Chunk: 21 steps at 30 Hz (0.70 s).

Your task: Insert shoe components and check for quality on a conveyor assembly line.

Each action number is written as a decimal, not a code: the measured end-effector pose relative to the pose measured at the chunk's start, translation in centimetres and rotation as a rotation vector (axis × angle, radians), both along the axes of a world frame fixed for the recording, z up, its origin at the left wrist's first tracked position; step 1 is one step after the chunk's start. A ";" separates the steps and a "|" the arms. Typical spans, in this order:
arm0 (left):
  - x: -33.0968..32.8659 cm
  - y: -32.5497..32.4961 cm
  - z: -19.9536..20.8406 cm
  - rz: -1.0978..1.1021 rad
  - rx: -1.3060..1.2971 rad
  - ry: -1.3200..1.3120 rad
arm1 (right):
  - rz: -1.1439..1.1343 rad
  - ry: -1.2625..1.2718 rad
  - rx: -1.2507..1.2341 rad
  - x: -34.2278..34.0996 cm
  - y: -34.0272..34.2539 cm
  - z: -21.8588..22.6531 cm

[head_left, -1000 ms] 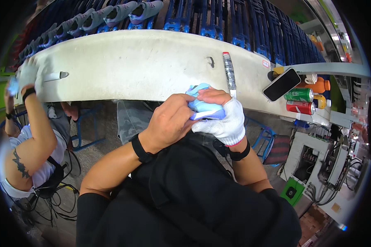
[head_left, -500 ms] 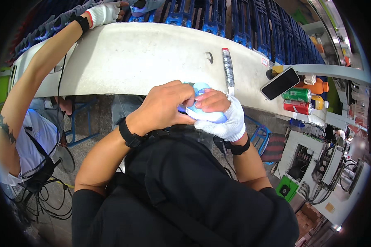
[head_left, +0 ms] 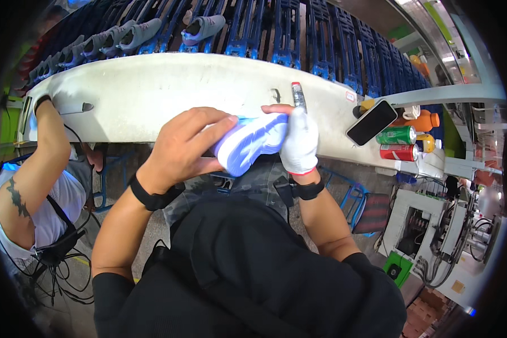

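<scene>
Above the pale bench (head_left: 152,93), light-blue shoe (head_left: 248,142) gripped between bare left hand (head_left: 183,147) and gloved right hand (head_left: 298,141).

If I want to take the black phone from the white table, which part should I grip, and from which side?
Probably grip the black phone across its two long edges, coming from above. It lies flat on the white table, turned diagonally, so only the thin edges offer a hold. The green can and the orange bottle stand close at its right end, so the end nearer the marker pen looks freer.
</scene>
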<state>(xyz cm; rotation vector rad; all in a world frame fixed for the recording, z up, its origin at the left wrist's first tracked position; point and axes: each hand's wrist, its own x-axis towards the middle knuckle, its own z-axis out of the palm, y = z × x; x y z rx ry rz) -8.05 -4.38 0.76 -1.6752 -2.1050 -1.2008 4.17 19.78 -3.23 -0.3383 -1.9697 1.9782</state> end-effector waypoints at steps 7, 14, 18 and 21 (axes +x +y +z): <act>-1.5 2.4 -0.8 -0.017 -0.161 -0.267 | 0.348 0.305 0.512 -4.5 -1.3 1.9; -3.1 3.2 -1.4 0.054 -0.293 -0.539 | -0.017 0.463 -0.001 -6.5 -2.9 -2.5; -4.2 3.5 -1.5 0.069 -0.313 -0.556 | 0.089 0.355 -0.341 -7.3 -1.7 -2.7; -4.7 4.9 -1.0 0.080 -0.333 -0.496 | 0.098 0.235 0.073 -6.9 -0.8 -1.5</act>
